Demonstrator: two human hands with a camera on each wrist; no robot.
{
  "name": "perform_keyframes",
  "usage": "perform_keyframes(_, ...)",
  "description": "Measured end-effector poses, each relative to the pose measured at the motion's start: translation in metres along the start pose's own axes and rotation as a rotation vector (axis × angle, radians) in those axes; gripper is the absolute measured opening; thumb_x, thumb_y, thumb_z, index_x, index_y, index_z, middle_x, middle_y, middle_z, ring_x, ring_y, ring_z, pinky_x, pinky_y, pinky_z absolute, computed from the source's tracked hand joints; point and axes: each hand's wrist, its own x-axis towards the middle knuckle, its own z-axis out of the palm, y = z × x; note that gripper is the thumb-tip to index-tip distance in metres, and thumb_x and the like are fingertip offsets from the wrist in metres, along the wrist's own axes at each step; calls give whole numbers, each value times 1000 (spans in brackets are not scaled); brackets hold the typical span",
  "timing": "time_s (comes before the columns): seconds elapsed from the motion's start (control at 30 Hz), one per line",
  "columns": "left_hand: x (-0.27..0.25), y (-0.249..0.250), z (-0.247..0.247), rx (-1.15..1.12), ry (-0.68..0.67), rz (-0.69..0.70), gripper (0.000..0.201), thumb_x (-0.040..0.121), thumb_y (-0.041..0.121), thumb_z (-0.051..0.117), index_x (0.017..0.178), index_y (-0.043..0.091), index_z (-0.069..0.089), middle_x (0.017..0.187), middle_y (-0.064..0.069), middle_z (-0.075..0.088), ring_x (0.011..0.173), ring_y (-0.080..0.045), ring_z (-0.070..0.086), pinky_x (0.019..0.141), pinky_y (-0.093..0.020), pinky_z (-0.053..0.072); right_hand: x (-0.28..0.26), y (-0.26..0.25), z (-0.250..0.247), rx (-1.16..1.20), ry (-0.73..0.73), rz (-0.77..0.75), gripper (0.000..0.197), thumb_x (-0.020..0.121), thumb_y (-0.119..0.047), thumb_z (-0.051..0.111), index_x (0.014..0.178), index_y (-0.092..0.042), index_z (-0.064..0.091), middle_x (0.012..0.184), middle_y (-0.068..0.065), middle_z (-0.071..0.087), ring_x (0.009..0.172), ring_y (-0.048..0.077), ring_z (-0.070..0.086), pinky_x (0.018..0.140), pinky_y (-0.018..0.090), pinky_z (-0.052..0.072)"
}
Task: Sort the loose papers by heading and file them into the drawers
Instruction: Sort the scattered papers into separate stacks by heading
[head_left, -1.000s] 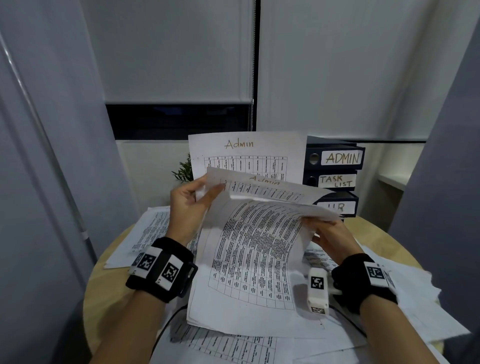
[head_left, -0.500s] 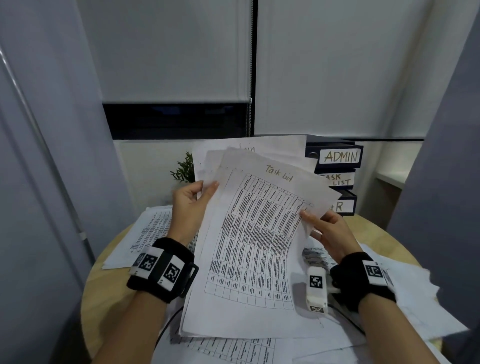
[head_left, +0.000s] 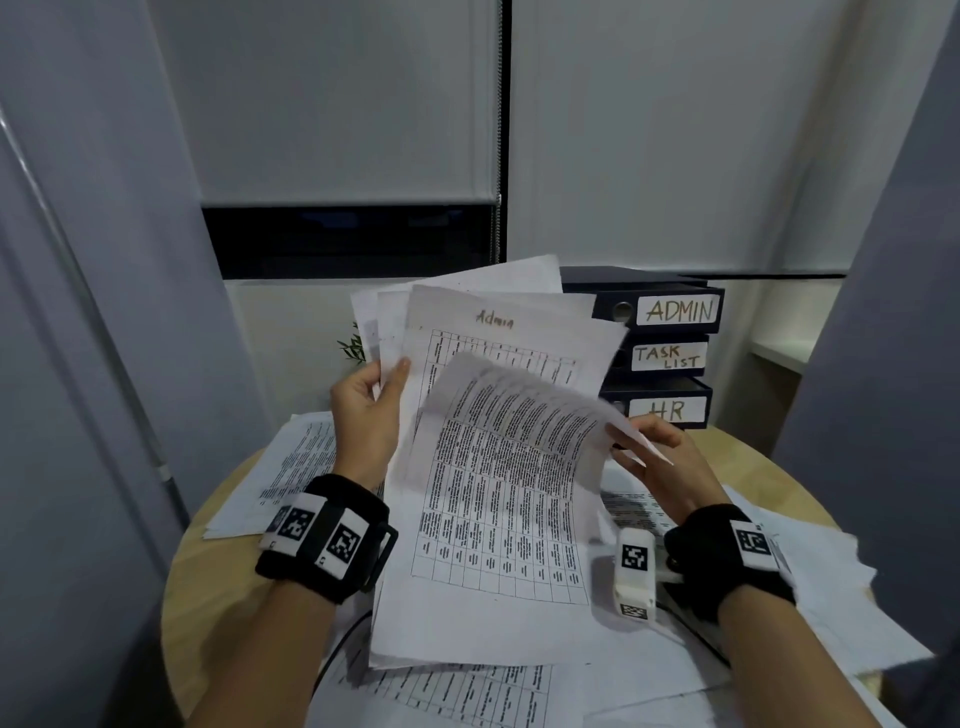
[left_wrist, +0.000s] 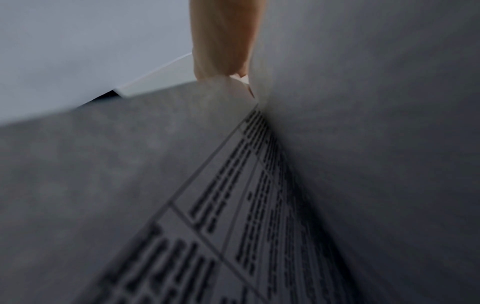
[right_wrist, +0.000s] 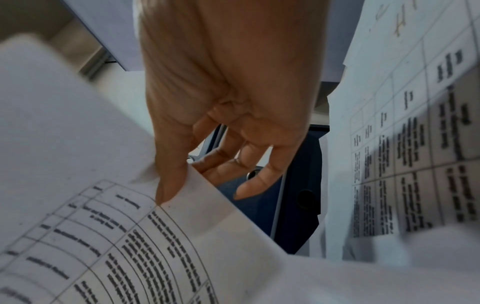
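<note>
My left hand (head_left: 371, 395) grips the left edge of an upright stack of printed sheets (head_left: 498, 332), thumb in front; the front visible sheet is headed "Admin". My right hand (head_left: 649, 447) pinches the top right corner of the front sheet (head_left: 509, 467) and bends it forward and down. In the right wrist view the thumb (right_wrist: 171, 176) presses that sheet's corner (right_wrist: 197, 197). Three dark drawers stand behind on the right: ADMIN (head_left: 675, 310), TASK LIST (head_left: 667, 356), HR (head_left: 670, 410). The left wrist view shows one finger (left_wrist: 223, 41) against the sheets (left_wrist: 233, 205).
Loose printed sheets (head_left: 301, 457) cover much of the round wooden table (head_left: 218, 571), left, right (head_left: 810, 582) and near me. A small green plant (head_left: 353, 345) peeks out behind the stack. Grey curtains hang on both sides; a blind covers the window.
The "Task List" sheet that faced me flat is now curled forward and down by my right hand, which uncovers an "Admin" sheet behind it. My left hand keeps its grip.
</note>
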Motion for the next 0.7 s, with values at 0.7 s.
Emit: perform_keyframes(0.7,-10,12,7,-99,-123,-55,23,89,22,63,103,5,70,100,-10,73,95,-24,69,87,-41,54,-4,-9,8,38,78,37,39,51,-33,90,69,-17,60,83,4,69,75,13,66,73,25,57)
